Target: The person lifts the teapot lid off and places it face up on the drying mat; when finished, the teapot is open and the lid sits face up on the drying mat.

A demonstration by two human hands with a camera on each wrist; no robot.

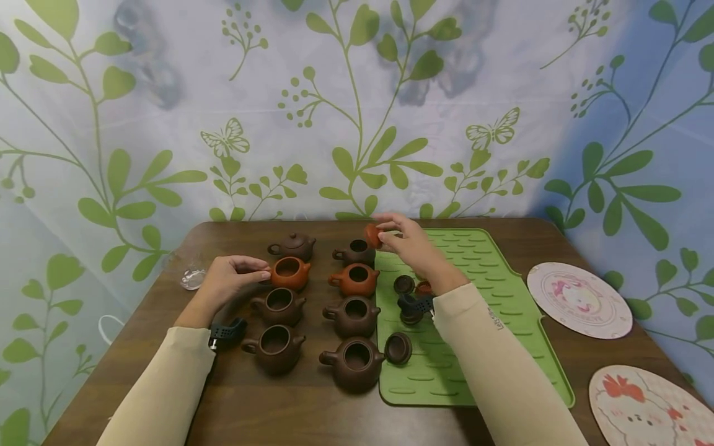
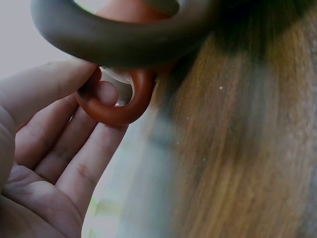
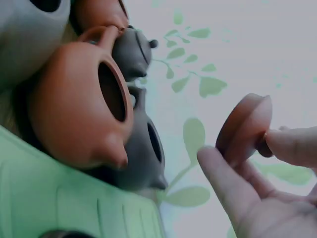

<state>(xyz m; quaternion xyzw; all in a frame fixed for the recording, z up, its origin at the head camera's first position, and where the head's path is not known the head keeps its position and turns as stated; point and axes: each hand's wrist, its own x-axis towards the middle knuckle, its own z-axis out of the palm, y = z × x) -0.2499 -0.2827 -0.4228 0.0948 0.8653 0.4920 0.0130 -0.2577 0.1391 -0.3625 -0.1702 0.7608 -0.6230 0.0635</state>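
My left hand [image 1: 231,279] pinches the handle of an orange-red teapot [image 1: 297,284], which stands lidless in the left column. In the left wrist view, the thumb and a finger grip that ring handle [image 2: 119,115], while a dark handle [image 2: 124,42] crosses close to the camera. Above the far left part of the green mat, my right hand [image 1: 413,244] holds an orange-red lid [image 1: 372,236] by its knob, between thumb and fingers. A second orange-red teapot [image 1: 359,280], open on top, stands below that hand, with a dark teapot [image 1: 357,253] behind it.
Several dark lidless teapots [image 1: 355,365] stand in two columns; one at the back left [image 1: 298,246] wears its lid. More lids [image 1: 398,349] lie on the green mat [image 1: 424,390]. Two round printed mats [image 1: 580,300] are at the right, and a clear object [image 1: 193,278] at the left.
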